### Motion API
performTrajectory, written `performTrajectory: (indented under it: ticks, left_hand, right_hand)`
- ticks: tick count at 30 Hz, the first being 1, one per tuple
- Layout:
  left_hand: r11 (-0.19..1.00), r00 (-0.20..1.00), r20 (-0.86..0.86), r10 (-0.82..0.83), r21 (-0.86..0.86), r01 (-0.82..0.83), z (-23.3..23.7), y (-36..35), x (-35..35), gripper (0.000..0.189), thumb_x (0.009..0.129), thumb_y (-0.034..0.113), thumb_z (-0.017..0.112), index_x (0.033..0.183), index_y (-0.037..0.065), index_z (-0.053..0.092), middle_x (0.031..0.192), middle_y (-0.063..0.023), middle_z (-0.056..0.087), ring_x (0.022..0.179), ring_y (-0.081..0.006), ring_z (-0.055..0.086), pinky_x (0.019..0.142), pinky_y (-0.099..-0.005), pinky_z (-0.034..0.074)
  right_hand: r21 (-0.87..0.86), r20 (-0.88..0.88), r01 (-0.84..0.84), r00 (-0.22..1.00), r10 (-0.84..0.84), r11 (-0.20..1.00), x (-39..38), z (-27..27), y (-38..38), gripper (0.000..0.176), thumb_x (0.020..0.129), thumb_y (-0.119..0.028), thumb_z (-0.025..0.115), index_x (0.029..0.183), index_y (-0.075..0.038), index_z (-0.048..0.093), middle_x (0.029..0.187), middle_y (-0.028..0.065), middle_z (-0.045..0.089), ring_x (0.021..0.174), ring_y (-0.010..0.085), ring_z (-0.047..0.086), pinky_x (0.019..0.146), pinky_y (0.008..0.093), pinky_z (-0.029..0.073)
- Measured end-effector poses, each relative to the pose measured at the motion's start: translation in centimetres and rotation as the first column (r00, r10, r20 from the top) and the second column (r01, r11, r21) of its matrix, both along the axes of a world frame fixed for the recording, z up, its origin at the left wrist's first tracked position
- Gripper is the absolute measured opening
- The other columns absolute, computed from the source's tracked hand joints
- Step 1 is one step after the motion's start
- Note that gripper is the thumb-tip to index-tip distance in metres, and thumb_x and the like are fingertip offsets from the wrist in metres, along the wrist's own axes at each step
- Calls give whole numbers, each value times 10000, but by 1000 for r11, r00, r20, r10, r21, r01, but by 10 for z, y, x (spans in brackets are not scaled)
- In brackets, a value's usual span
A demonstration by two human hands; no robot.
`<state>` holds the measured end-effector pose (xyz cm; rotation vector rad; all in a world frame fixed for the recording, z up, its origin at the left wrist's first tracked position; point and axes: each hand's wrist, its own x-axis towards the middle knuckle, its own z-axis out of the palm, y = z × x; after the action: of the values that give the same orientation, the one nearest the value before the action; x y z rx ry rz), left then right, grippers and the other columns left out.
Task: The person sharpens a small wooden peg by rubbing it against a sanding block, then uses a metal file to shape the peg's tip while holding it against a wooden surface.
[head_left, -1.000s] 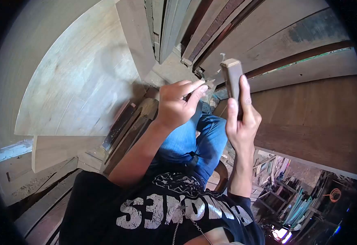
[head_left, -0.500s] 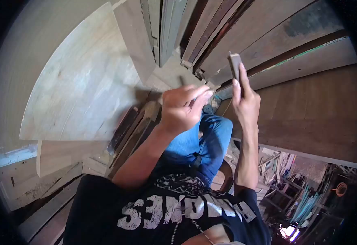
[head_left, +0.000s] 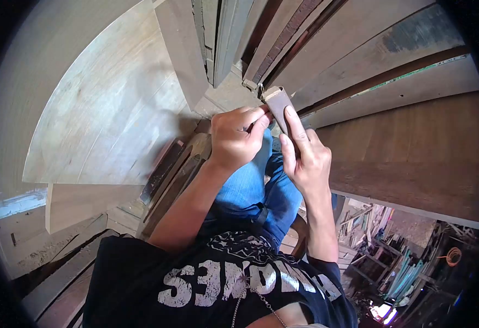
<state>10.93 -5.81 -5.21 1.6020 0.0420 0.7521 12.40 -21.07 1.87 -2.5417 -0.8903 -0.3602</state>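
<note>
R hand (head_left: 310, 159) fingers grip brown oblong block w/ paper-like wrap (head_left: 279, 106), long axis tilting up-left. It's just up-right of L hand (head_left: 235, 136), whose fingers pinch tight, prob. on small wooden piece, mostly hidden; block contact unclear.

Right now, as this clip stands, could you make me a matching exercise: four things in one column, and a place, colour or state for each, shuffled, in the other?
Things
1. Block
2. Jeans
3. T-shirt
4. Coil

Descriptions
A. Black, with large pale lettering
B. Orange, near the right edge of the view
C. Held in the right hand, with a brown covering
D. Blue, seen beyond the belly and between the forearms

Right pairs: 1-C, 2-D, 3-A, 4-B
</note>
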Motion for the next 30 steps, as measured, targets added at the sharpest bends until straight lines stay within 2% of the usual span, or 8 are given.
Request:
performTrajectory:
  ticks: [6, 7, 10, 12, 16, 26, 29, 30]
  left_hand:
    - [992, 975, -223, 22, 124, 6, 1, -1, 0, 102, 881, 40, 691, 966, 0, 731, 800, -125, 727, 713, -215, 730, 657, -291, 550]
    - [998, 994, -113, -7, 54, 13, 6, -6, -4, 104, 881, 36, 692, 970, 0, 732, 801, -129, 729, 715, -209, 732, 660, -288, 553]
    - [998, 999, -5, -51, 45, 51, 15, -4, 0, 114, 872, 16, 711, 982, 6, 737, 798, -143, 734, 716, -190, 736, 658, -283, 557]
    - [982, 972, -231, -30, 172, 71, 14, -1, -3, 139, 856, -7, 727, 995, 4, 736, 784, -144, 733, 721, -183, 734, 657, -278, 556]
    - [997, 989, -126, -81, -5, 81, 0, -5, -1, 135, 865, 4, 722, 999, -14, 731, 833, -142, 747, 742, -178, 735, 679, -289, 560]
    - [985, 985, -174, 11, 171, 20, 4, -2, -2, 129, 857, 23, 722, 984, 3, 739, 813, -154, 714, 681, -250, 713, 596, -313, 524]
    - [995, 965, 262, 27, 90, -52, 22, -10, -8, 133, 829, -42, 740, 961, -50, 729, 779, -148, 719, 655, -196, 716, 561, -278, 523]
    - [992, 988, 145, -59, 122, 42, 29, -8, -12, 148, 824, -43, 748, 970, -58, 724, 779, -140, 724, 671, -172, 721, 588, -267, 541]
  right_hand:
    - [-10, 72, 43, 997, -42, 999, 32, -24, -7, 533, 921, -266, 689, 1432, -299, 541, 676, 161, 626, 539, 320, 641, 532, 462, 532]
    - [-296, 22, 247, 967, -252, 923, 43, -10, -12, 528, 945, -265, 656, 1452, -287, 509, 673, 183, 641, 607, 349, 679, 562, 496, 536]
    - [25, -174, 290, 944, -282, 957, 51, -3, -39, 506, 988, -209, 595, 1476, -287, 482, 714, 192, 669, 644, 326, 706, 601, 436, 536]
    - [32, -273, 350, 904, -328, 936, 32, 24, -28, 530, 975, -143, 613, 1482, -234, 491, 716, 170, 670, 626, 189, 683, 630, 338, 533]
    - [231, 46, -15, 999, 5, 973, 15, 17, -17, 506, 919, -98, 683, 1411, -88, 566, 825, 201, 695, 614, 220, 665, 611, 355, 544]
    - [-26, -8, 9, 1000, -10, 1000, 11, -13, -12, 520, 916, -240, 694, 1419, -280, 566, 627, 132, 592, 526, 283, 635, 489, 426, 508]
    - [-232, -53, 330, 935, -351, 915, 41, -15, -39, 484, 989, -291, 587, 1463, -250, 500, 701, 202, 670, 620, 380, 681, 553, 487, 518]
    - [-185, -187, 360, 900, -393, 914, 44, -16, -54, 491, 996, -256, 584, 1477, -246, 485, 723, 190, 683, 613, 332, 695, 593, 448, 537]
